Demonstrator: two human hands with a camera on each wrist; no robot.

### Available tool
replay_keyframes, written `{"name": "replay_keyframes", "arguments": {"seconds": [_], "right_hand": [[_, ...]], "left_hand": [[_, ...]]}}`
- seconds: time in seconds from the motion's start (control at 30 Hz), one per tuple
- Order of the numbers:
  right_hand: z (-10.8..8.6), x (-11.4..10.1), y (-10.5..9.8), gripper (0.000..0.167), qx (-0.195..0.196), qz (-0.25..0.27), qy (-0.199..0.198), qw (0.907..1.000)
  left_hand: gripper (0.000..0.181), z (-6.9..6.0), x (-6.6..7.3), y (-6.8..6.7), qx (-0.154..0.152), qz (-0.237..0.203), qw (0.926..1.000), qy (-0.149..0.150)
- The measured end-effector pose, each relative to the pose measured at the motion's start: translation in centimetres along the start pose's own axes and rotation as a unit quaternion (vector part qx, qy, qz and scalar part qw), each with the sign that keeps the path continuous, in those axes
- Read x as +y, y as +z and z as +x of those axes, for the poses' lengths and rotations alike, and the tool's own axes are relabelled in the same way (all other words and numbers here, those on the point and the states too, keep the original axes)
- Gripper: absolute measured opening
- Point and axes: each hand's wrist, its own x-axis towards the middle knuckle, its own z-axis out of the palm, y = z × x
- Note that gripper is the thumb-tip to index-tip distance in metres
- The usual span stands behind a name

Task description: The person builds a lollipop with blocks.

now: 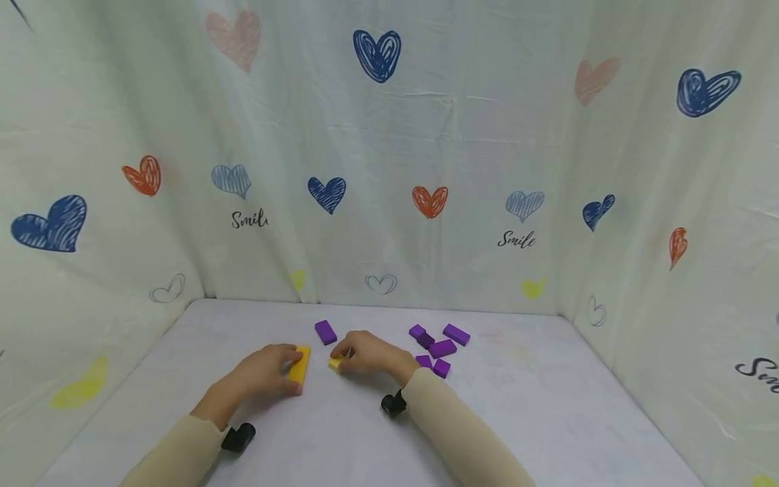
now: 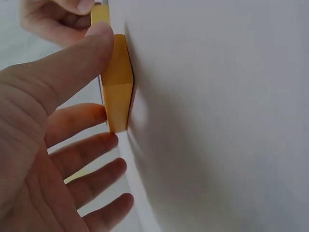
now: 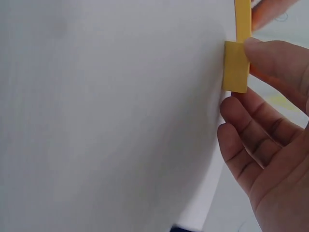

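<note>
My left grip [image 1: 266, 370] is narrowed to fit a long orange-yellow rectangular block [image 1: 300, 370], with the thumb [image 2: 82, 58] near its closer end and the index finger [image 2: 77, 123] farther along it. The other three fingers spread loosely away, which suggests a light pinch that is easy to adjust.

Just to the right, my right grip [image 1: 368, 353] is pinched on a smaller yellow block [image 1: 335, 364]; only the thumb and fingertips take it, leaving one broad face bare, probably so it can be turned by its edges. A short gap separates the two held blocks. Both are low over the white counter [image 1: 331, 433], though I cannot tell whether either rests its weight there.

Beyond the space between my grips lies a single purple block [image 1: 325, 332], apart from both. To the right of my right grip, close to the wrist, is a loose cluster of purple blocks [image 1: 442, 349], a placement that seems to leave both grips working room. A black camera [image 1: 239, 438] sits at my left wrist and a matching camera [image 1: 393, 404] at my right, presumably to watch each pinch.
</note>
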Motion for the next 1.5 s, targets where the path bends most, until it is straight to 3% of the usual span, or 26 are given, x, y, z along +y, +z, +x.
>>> {"name": "replay_keyframes", "arguments": {"seconds": [0.23, 0.57, 0.9, 1.03, 1.2, 1.5], "right_hand": [[-1.4, 1.1, -0.6, 0.026, 0.004, -0.009, 0.003, 1.0000], [-3.1, 1.8, -0.5, 0.027, -0.015, 0.009, 0.006, 0.9998], [-4.5, 1.9, -0.7, 0.025, -0.025, 0.023, 0.001, 0.9994], [-4.8, 1.9, -0.7, 0.026, -0.018, 0.027, -0.008, 0.9994], [-4.8, 2.2, -0.9, 0.023, -0.010, 0.030, -0.008, 0.9995], [-4.6, 2.2, -0.8, 0.020, -0.007, 0.051, -0.009, 0.9987]], "left_hand": [[0.071, -1.1, 2.2, 1.4, -0.014, -0.001, 0.9999, -0.003], [0.070, -2.7, 5.6, 3.2, -0.002, -0.005, 0.9996, 0.027], [0.067, -3.8, 8.5, 4.5, 0.018, 0.064, 0.9954, 0.068], [0.064, -4.2, 9.5, 4.5, 0.019, 0.074, 0.9932, 0.088], [0.063, -4.4, 10.2, 4.4, 0.007, 0.060, 0.9931, 0.101], [0.059, -4.2, 10.3, 4.1, -0.008, 0.031, 0.9931, 0.113]]}}
